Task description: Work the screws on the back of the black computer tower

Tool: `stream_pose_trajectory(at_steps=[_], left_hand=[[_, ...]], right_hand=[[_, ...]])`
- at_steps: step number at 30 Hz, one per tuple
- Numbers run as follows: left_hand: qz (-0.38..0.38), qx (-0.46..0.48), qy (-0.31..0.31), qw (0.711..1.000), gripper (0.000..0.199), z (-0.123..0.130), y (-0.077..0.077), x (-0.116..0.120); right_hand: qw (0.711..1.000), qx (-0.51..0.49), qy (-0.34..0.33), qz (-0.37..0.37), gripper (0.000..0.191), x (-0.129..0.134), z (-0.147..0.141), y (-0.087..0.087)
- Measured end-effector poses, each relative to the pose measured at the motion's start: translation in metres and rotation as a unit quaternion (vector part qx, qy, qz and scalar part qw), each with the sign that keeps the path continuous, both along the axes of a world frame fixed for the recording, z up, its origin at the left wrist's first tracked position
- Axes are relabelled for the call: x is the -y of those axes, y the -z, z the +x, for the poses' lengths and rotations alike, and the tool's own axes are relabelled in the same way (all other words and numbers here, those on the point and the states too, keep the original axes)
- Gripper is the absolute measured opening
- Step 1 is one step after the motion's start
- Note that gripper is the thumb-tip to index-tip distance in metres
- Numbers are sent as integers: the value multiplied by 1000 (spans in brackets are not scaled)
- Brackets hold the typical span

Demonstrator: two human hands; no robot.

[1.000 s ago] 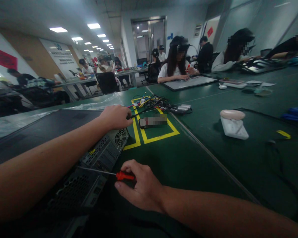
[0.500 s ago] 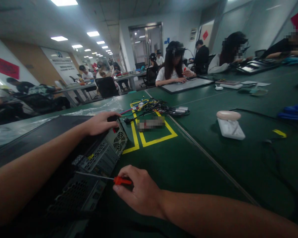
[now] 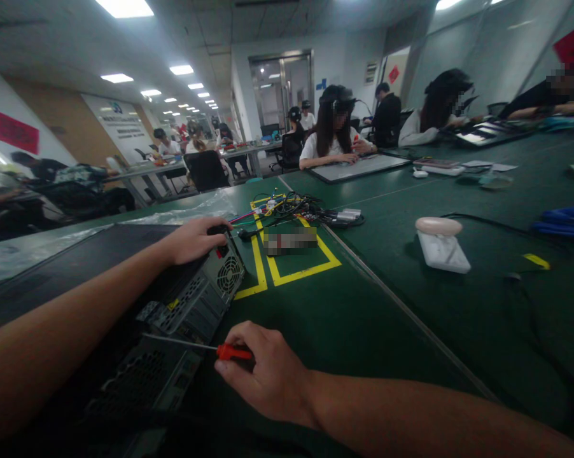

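Note:
A dark computer case [image 3: 210, 289] lies on its side at the left, its rear panel with a round fan grille facing right. My left hand [image 3: 194, 242] grips the case's upper far corner, the fingers bent over the edge by the fan end. Lower down, my right hand [image 3: 270, 372] is closed around the red handle of a screwdriver [image 3: 232, 352]. The thin metal shaft points left, and its tip meets the dark rear part of the case. What the tip touches is too dark to make out.
Yellow tape [image 3: 306, 273] outlines areas on the green table [image 3: 373, 331]; tangled cables [image 3: 306, 207] and a blurred-out block [image 3: 291, 240] lie there. To the right are a white case with a pinkish lid [image 3: 442, 245] and a blue bundle [image 3: 566, 219]. Across the table, a person [image 3: 335, 133] works at a flat panel.
The camera view has shifted slightly. My left hand stays on the case, and the screwdriver in my right hand keeps nearly the same place at the rear panel.

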State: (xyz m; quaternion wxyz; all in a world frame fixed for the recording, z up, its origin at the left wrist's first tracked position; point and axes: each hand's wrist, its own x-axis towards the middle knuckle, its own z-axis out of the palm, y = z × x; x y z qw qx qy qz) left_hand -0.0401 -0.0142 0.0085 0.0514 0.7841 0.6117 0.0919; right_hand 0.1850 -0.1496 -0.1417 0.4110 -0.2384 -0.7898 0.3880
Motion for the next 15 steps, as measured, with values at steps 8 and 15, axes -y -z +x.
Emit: stream_pose_trajectory(at_steps=[8,15], left_hand=[[-3,6,1,1000,66,1,0,0],[-3,6,1,1000,65,2,-1,1]], right_hand=[[1000,-10,0,1,20,-1,0,1],[1000,-17,1,3,19,-1,-1,2]])
